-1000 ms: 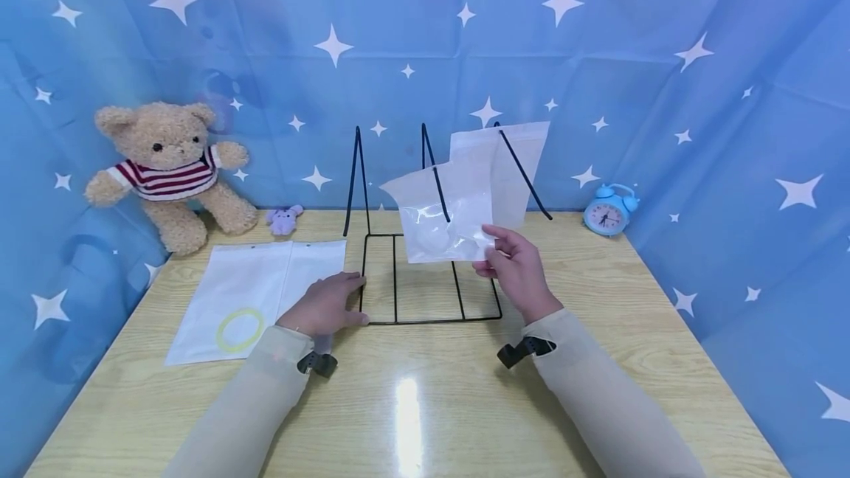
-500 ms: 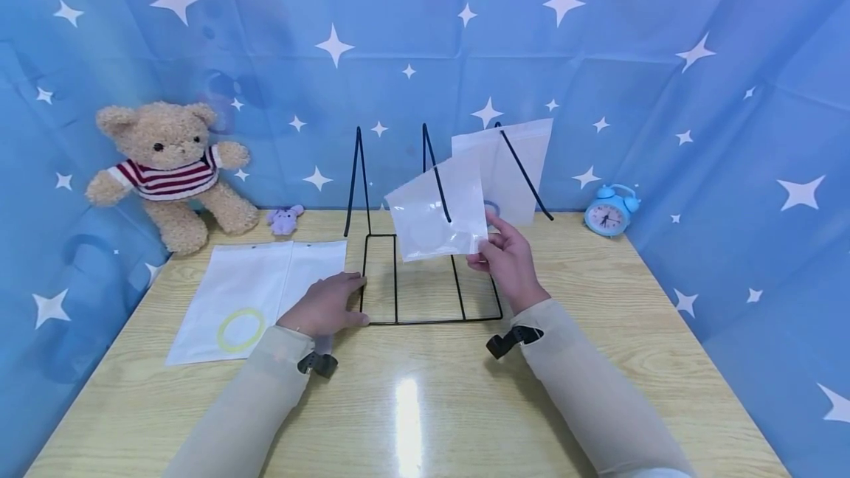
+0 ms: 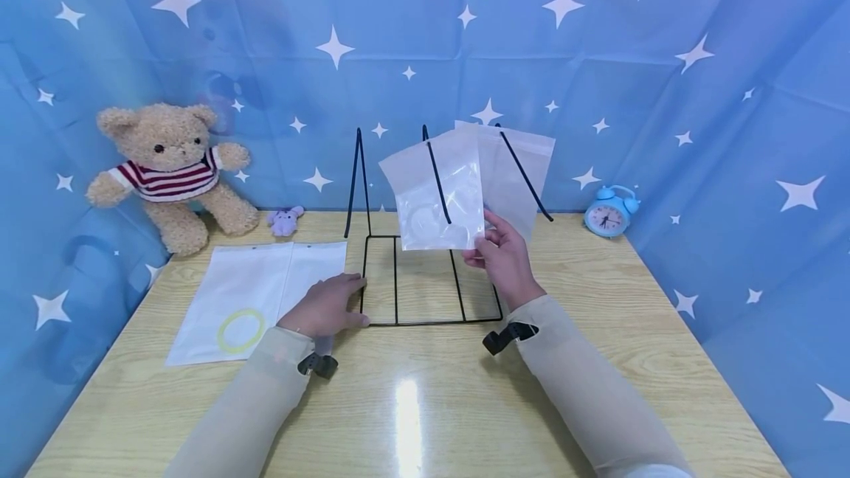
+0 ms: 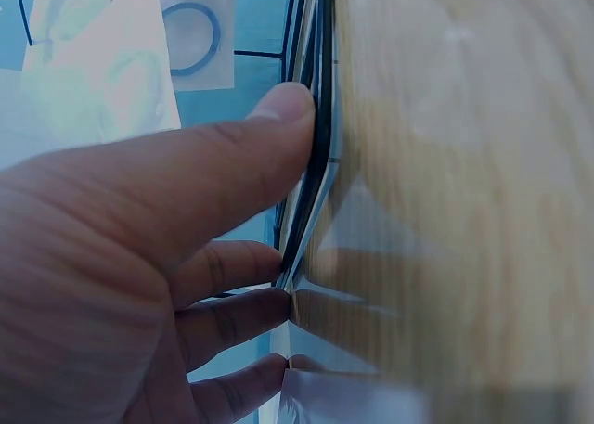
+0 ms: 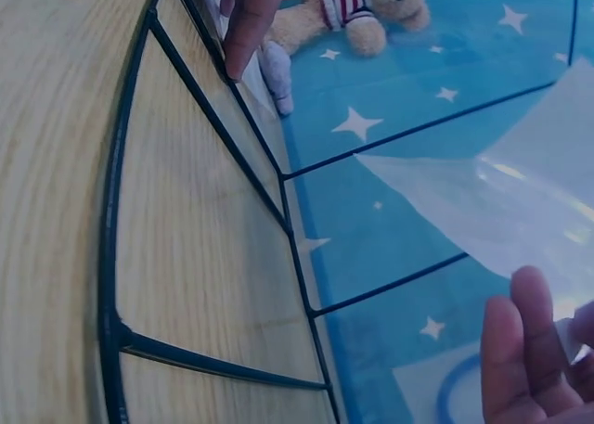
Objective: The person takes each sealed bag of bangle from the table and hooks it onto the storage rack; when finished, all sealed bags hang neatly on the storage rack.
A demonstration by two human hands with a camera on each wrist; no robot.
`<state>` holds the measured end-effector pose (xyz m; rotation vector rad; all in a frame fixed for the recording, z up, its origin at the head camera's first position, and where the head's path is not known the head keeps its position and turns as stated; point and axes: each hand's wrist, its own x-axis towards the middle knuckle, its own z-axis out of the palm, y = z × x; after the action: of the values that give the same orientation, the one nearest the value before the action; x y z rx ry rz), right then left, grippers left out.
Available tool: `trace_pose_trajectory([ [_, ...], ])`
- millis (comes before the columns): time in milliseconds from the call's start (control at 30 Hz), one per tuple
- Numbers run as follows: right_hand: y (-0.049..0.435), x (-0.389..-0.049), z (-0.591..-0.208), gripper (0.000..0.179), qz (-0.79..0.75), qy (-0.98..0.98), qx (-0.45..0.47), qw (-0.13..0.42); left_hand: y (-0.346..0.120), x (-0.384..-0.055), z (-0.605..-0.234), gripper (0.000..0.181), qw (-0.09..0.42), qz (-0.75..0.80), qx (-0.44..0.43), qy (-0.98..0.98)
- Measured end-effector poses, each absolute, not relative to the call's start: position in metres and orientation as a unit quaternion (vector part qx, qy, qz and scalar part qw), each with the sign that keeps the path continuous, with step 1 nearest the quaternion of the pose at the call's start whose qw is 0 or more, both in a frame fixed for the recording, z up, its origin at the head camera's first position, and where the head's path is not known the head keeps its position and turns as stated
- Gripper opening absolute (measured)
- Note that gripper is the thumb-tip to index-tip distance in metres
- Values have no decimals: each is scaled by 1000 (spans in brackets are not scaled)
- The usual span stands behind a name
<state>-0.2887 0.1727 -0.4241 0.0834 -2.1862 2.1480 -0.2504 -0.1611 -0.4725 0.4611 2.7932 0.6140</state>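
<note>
A black wire rack (image 3: 425,324) with three slanting prongs stands on the table. My left hand (image 3: 325,305) rests at the left of its base, thumb at the front wire and fingertips along the side wire (image 4: 320,118). On the middle prong hangs a clear plastic bag (image 3: 413,183) with a faint pale round shape showing. My right hand (image 3: 505,253) pinches this bag's lower right corner. Another bag (image 3: 499,175) hangs on the right prong, partly behind the first; a blue ring (image 4: 216,39) shows on it in the left wrist view. Nothing hangs on the left prong.
White bags (image 3: 226,279) lie flat left of the rack, one showing a yellow ring (image 3: 240,312). Behind them are a teddy bear (image 3: 162,157) and a small purple toy (image 3: 285,221). A blue alarm clock (image 3: 606,218) stands at the back right, before a starry curtain (image 3: 730,131).
My right hand has moved slightly left and up with the bag's corner, so the bag's right edge rides higher. The bag on the right prong has swung a little. My left hand stays put.
</note>
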Motion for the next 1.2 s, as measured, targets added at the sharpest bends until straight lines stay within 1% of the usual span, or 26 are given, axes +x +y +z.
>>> trace_pose_trajectory([
  [567, 168, -292, -413, 56, 723, -688, 46, 49, -161, -248, -471, 80, 124, 209, 162, 957],
  [800, 173, -290, -422, 62, 675, -738, 17, 17, -162, -249, -471, 80, 118, 205, 165, 958],
  [1000, 190, -281, -432, 69, 638, -770, -1, 9, -162, -250, -472, 81, 118, 204, 164, 958],
  [1067, 198, -276, -436, 65, 625, -780, -7, 4, -161, -251, -472, 81, 120, 205, 162, 958],
  [1200, 220, -269, -445, 51, 608, -793, -15, -12, -161, -252, -472, 81, 125, 208, 160, 957],
])
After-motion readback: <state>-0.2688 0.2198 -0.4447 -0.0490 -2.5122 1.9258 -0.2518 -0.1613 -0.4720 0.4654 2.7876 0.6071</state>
